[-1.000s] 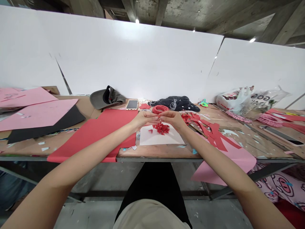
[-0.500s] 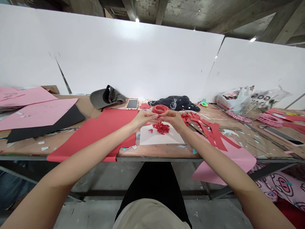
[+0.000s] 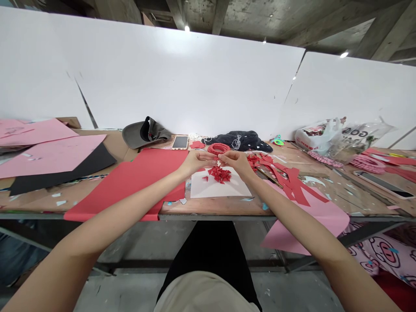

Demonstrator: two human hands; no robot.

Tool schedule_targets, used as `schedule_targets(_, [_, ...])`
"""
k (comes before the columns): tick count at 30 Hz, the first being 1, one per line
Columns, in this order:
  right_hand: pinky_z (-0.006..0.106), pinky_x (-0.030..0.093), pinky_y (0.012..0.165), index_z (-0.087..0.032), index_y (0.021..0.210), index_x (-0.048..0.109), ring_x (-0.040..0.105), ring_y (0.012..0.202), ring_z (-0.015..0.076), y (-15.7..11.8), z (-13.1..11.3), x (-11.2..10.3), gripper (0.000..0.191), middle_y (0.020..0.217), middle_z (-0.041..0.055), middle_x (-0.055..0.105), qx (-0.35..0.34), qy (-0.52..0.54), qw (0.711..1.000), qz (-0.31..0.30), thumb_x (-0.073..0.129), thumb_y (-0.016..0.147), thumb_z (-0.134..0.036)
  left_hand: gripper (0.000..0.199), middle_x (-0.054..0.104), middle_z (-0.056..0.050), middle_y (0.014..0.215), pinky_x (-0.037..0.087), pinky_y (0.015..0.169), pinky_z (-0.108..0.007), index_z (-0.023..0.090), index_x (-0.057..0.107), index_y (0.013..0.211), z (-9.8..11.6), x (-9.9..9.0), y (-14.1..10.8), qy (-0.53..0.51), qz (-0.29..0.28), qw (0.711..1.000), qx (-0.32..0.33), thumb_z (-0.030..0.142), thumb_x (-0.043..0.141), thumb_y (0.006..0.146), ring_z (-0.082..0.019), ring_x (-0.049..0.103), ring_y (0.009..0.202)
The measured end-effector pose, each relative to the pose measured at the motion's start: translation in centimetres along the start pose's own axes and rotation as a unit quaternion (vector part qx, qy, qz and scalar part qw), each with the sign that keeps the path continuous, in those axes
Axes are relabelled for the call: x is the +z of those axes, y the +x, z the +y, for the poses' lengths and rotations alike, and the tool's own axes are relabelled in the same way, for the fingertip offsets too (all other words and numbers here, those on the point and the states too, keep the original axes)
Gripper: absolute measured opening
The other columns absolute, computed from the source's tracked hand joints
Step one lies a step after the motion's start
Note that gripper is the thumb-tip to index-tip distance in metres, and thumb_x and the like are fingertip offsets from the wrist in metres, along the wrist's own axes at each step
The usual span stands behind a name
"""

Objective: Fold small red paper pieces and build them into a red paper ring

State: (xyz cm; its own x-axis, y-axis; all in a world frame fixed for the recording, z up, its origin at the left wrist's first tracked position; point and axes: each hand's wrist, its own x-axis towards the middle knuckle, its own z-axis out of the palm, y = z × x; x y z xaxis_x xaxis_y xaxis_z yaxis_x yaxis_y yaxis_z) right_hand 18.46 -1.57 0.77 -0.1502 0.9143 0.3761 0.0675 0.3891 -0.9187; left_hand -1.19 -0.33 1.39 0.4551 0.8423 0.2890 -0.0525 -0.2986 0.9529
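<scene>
At the middle of the table my left hand [image 3: 197,160] and my right hand [image 3: 236,160] meet with fingertips pinched close together. A small piece of red paper seems to be between them, mostly covered by the fingers. Just behind the fingertips lies a red coiled ring [image 3: 218,148] that looks built of folded paper. Below my hands, a pile of small folded red paper pieces [image 3: 220,174] rests on a white sheet [image 3: 208,190], with a loose piece to its left.
Red paper sheets [image 3: 130,182] lie left; red strips [image 3: 294,186], scissors [image 3: 269,177] and pink paper [image 3: 312,216] lie right. Behind are a cap [image 3: 143,132], a phone [image 3: 180,142] and dark cloth [image 3: 243,139]. Plastic bags [image 3: 320,135] and another phone [image 3: 385,184] are far right.
My fingers have shifted slightly at the pinch, with the right fingertips drawn a little closer in. The pile, the ring and the sheets stay where they were.
</scene>
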Motion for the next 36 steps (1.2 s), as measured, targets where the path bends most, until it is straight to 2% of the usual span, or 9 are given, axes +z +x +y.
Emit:
schedule_targets(7, [0.031,0.056,0.066,-0.015,0.072,0.073,0.063,0.061,0.0143,0.0,0.4,0.0,0.038,0.067,0.0048,0.069,-0.014,-0.044,0.999,-0.013,0.076,0.069,-0.053,0.034,0.076,-0.009,0.088,0.058,0.076,-0.035,0.016,0.077,0.09,-0.3,-0.1,0.1,0.033,0.011,0.999,0.029,0.032,0.084,0.061,-0.023,0.072,0.08])
schedule_targets(12, [0.03,0.056,0.066,-0.015,0.075,0.074,0.064,0.062,0.0146,0.0,0.5,-0.1,0.036,0.068,0.0047,0.07,-0.019,-0.039,0.999,-0.03,0.077,0.068,-0.05,0.036,0.075,-0.01,0.086,0.057,0.074,-0.035,0.013,0.076,0.089,-0.3,-0.1,0.2,0.038,0.003,0.999,0.036,0.033,0.084,0.06,-0.024,0.071,0.079])
schedule_targets(18, [0.028,0.053,0.064,-0.015,0.074,0.074,0.063,0.061,0.0137,0.1,0.5,-0.2,0.031,0.067,0.0041,0.07,-0.015,-0.026,0.999,-0.036,0.079,0.068,-0.045,0.034,0.074,-0.009,0.083,0.056,0.071,-0.033,0.013,0.077,0.087,-0.1,0.0,0.1,0.029,0.003,0.999,0.026,0.03,0.085,0.059,-0.021,0.069,0.075])
schedule_targets(25, [0.027,0.05,0.059,-0.014,0.073,0.072,0.061,0.058,0.0135,0.1,0.4,-0.3,0.035,0.064,0.0041,0.068,-0.046,-0.087,0.995,-0.035,0.073,0.073,-0.049,0.033,0.075,-0.011,0.087,0.056,0.075,-0.035,0.012,0.076,0.085,-0.3,-0.2,0.2,0.01,-0.002,1.0,-0.011,0.028,0.086,0.057,-0.023,0.07,0.079])
schedule_targets(30, [0.03,0.052,0.063,-0.016,0.077,0.072,0.064,0.063,0.0155,0.1,0.3,-0.2,0.036,0.07,0.0044,0.069,-0.056,-0.088,0.994,-0.045,0.068,0.077,-0.052,0.044,0.075,-0.009,0.08,0.057,0.079,-0.036,0.014,0.073,0.103,-0.4,-0.3,0.2,-0.003,-0.015,0.999,-0.038,0.023,0.084,0.061,-0.023,0.072,0.078])
schedule_targets(33, [0.031,0.052,0.068,-0.017,0.077,0.072,0.064,0.067,0.016,0.0,0.2,0.1,0.025,0.074,0.0041,0.07,-0.085,-0.118,0.988,-0.05,0.069,0.078,-0.042,0.05,0.075,-0.007,0.073,0.057,0.079,-0.035,0.013,0.072,0.107,-0.6,-0.3,0.4,0.007,-0.024,0.999,-0.04,0.024,0.085,0.06,-0.022,0.072,0.076])
schedule_targets(36, [0.029,0.05,0.065,-0.017,0.071,0.068,0.064,0.065,0.0161,-0.1,0.3,0.4,0.015,0.07,0.0036,0.069,-0.081,-0.12,0.987,-0.075,0.069,0.076,-0.031,0.054,0.075,-0.006,0.072,0.057,0.078,-0.033,0.014,0.071,0.11,-1.1,-0.2,0.6,0.014,-0.04,0.999,-0.035,0.026,0.086,0.059,-0.022,0.072,0.075])
